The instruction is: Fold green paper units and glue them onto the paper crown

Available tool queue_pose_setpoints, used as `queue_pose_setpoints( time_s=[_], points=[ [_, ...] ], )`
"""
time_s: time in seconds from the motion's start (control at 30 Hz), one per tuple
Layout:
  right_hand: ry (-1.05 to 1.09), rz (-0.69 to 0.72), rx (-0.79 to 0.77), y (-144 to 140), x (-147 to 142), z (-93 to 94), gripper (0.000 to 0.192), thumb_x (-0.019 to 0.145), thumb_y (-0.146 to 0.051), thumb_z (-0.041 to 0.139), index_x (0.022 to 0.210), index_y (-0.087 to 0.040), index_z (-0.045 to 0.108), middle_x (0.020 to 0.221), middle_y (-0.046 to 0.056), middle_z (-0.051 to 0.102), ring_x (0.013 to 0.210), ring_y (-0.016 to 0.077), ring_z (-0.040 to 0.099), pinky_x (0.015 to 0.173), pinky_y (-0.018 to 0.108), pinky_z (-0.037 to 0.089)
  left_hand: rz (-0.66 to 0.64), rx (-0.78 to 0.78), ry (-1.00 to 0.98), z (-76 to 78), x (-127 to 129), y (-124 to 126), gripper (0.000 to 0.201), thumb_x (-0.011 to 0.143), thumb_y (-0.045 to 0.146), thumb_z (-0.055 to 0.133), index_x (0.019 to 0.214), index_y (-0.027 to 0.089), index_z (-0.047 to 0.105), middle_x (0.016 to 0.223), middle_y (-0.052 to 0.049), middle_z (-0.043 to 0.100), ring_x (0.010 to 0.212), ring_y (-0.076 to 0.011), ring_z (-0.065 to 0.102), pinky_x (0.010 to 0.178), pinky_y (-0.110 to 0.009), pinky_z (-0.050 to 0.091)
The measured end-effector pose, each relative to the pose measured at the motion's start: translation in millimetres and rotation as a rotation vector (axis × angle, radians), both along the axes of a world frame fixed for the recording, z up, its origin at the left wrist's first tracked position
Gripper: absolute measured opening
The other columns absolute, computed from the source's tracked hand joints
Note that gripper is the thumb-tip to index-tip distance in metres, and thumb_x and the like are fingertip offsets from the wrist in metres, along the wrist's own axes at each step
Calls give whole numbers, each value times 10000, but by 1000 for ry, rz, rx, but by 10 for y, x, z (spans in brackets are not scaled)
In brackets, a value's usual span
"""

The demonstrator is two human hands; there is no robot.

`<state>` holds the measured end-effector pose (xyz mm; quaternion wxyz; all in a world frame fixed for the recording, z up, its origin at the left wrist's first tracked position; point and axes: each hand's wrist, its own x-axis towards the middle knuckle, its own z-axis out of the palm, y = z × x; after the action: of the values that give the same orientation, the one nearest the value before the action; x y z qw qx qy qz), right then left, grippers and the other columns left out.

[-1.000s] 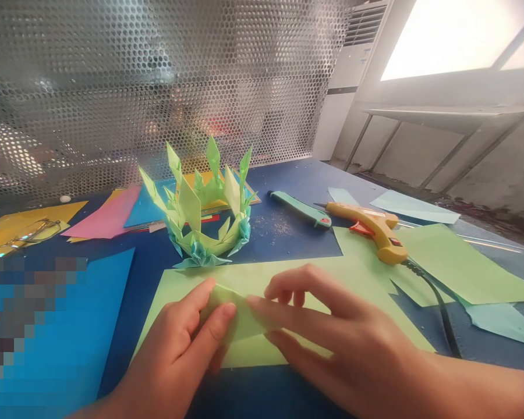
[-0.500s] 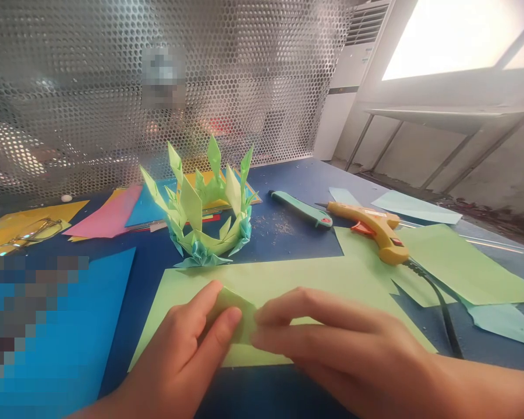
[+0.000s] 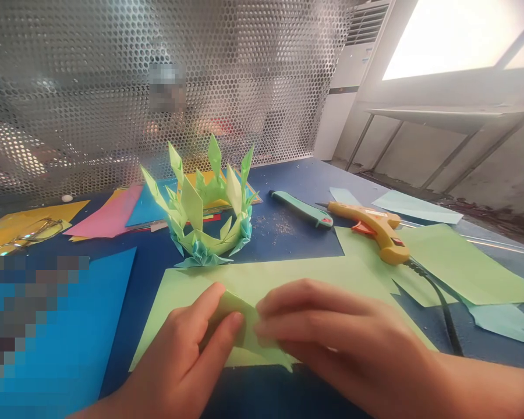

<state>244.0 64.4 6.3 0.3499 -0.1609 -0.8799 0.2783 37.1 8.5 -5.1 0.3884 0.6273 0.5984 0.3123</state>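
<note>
Left hand (image 3: 181, 355) and right hand (image 3: 332, 337) fingertip to fingertip, both pinched on a folded green paper piece (image 3: 240, 326) above the green sheet (image 3: 288, 276)

Nothing legible anywhere here: the label on the glue gun (image 3: 378, 227) is too small and blurred to read.

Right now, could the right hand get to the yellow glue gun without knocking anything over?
Probably yes. The right hand pinches the folded green piece with the left hand; only flat green paper lies between it and the glue gun. It would need to let go first.
</note>
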Motion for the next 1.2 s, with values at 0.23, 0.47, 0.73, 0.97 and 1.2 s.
queue_pose_setpoints(
  time_s=[0.23, 0.47, 0.73, 0.97, 1.2],
  points=[
    [-35, -139, -43, 33, -26, 21, 78, 866, -168, 732, 798, -206, 739, 844, 11, 707, 682, 89, 691, 678, 138, 578, -99, -25, -188, -1, -12, 2, 338, 799, 541, 682, 742, 248, 523, 583, 71, 481, 526, -135, 369, 487, -252, 270],
    [19, -144, -134, 26, -72, 8, 136, 829, -116, 749, 737, -188, 682, 727, -22, 672, 639, 71, 650, 640, 113, 537, -64, -43, -95, -6, -23, -6, 299, 800, 511, 693, 758, 254, 546, 658, 44, 606, 601, -163, 462, 554, -241, 357],
    [53, -88, -167, 12, -45, -3, 195, 893, -235, 720, 728, -184, 630, 734, -7, 672, 657, 89, 635, 647, 154, 530, -104, -86, -163, 54, -14, 30, 283, 857, 514, 602, 765, 259, 520, 617, 57, 532, 577, -155, 438, 543, -236, 379],
    [51, -183, -142, -8, -72, -25, 177, 773, -75, 761, 818, -188, 632, 753, -24, 653, 677, 87, 614, 667, 150, 517, -182, 43, -27, 2, -29, 9, 221, 931, 389, 514, 751, 260, 500, 597, 76, 478, 521, -139, 396, 502, -251, 326],
    [5, -179, -239, -28, -122, -39, 179, 823, -117, 698, 696, -197, 601, 682, -31, 630, 611, 84, 591, 602, 146, 505, -317, 291, 183, -77, -84, 11, 185, 972, 281, 432, 816, 249, 527, 658, 59, 568, 534, -137, 518, 529, -218, 408]
  ],
)
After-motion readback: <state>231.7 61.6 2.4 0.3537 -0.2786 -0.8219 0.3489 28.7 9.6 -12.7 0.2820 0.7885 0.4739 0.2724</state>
